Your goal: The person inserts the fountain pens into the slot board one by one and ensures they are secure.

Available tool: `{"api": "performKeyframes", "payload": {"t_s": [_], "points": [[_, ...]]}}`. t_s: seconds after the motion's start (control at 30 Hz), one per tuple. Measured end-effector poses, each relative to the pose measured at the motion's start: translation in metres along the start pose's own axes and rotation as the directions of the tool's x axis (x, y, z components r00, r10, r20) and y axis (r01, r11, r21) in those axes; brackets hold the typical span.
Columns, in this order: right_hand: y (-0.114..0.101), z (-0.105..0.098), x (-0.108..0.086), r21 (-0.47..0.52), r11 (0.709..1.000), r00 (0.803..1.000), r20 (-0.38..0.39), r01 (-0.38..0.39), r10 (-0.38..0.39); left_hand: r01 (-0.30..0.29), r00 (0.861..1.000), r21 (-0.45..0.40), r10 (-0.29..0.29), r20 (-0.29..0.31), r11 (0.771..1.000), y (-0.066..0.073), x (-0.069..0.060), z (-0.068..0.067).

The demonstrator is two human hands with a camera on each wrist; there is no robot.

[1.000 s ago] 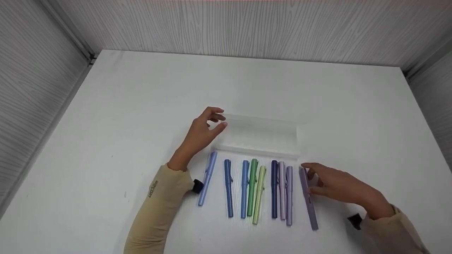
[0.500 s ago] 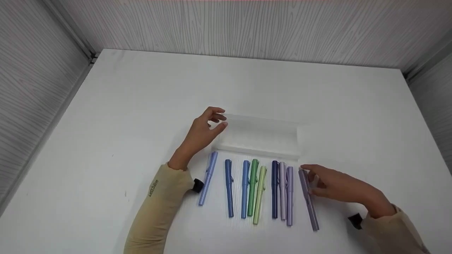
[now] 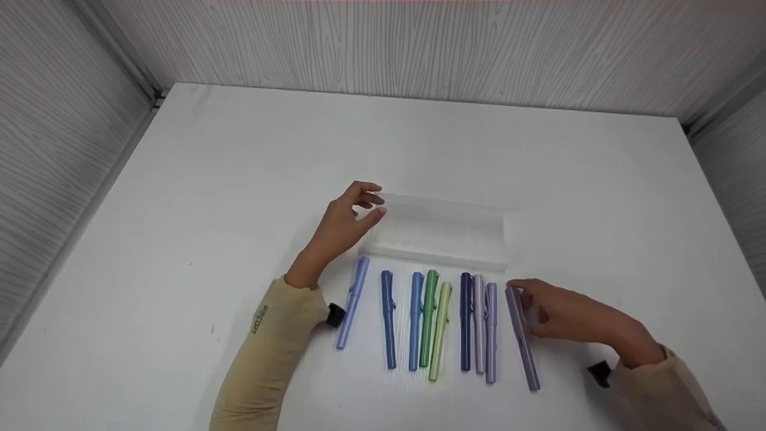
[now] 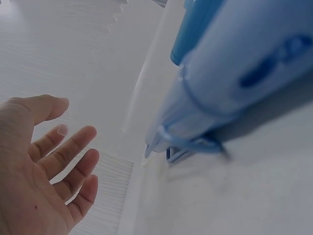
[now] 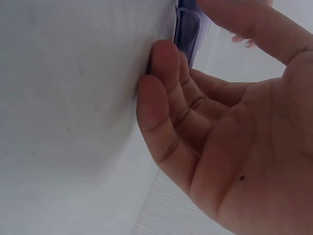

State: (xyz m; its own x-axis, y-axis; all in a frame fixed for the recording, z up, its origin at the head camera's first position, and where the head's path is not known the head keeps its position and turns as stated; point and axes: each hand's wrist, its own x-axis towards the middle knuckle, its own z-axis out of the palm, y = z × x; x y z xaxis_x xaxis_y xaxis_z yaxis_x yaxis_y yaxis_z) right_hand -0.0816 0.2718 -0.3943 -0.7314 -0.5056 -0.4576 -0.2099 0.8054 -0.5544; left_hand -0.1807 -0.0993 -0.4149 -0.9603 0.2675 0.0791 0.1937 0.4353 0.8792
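My left hand [image 3: 346,224] is at the left end of a clear, shallow plastic box [image 3: 440,261], fingers loosely bent and holding nothing. In the left wrist view a light blue pen [image 4: 210,88] lies near it, large and blurred. At the right end of a row of capped pens, my right hand [image 3: 577,311] pinches a greyish-purple pen [image 3: 525,353] near its capped end, thumb on one side and fingers around the other. The pen lies slanted on the table. In the right wrist view only its clip end [image 5: 188,34] shows; the fingers hide part of it.
Between the hands lie several pens: dark blue [image 3: 388,323], blue [image 3: 414,326], green [image 3: 427,323], yellow-green [image 3: 440,335], navy [image 3: 465,323], lilac [image 3: 479,329] and purple [image 3: 491,335]. The white table [image 3: 239,149] meets grey wood-grain panels [image 3: 419,48] behind.
The fingers of my right hand have closed in slightly at the greyish-purple pen's capped end. The left hand, the box and the other pens stay where they were.
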Motion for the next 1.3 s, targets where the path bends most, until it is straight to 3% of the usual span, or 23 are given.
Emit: {"api": "performKeyframes", "payload": {"t_s": [0.33,0.63,0.87,1.3], "points": [[-0.0002,0.0024,0.0013,-0.054,0.998,0.999,-0.035,-0.012,0.011,0.004,1.000,0.010,-0.004,0.007,1.000,-0.0012,0.0008,-0.0002],[-0.0017,0.0038,0.0000,-0.124,0.992,0.997,-0.069,0.018,-0.027,-0.024,1.000,0.003,0.024,0.011,1.000,-0.0026,0.0009,-0.0009],[-0.0014,0.0045,0.0011,-0.104,0.994,0.998,-0.057,0.018,-0.025,-0.024,1.000,0.019,0.024,-0.006,1.000,-0.0015,0.0008,-0.0003],[0.0053,0.0075,0.0029,-0.036,0.991,0.991,-0.047,0.126,-0.128,-0.009,0.999,0.024,0.010,-0.046,1.000,-0.0034,0.0029,0.0028]]}}
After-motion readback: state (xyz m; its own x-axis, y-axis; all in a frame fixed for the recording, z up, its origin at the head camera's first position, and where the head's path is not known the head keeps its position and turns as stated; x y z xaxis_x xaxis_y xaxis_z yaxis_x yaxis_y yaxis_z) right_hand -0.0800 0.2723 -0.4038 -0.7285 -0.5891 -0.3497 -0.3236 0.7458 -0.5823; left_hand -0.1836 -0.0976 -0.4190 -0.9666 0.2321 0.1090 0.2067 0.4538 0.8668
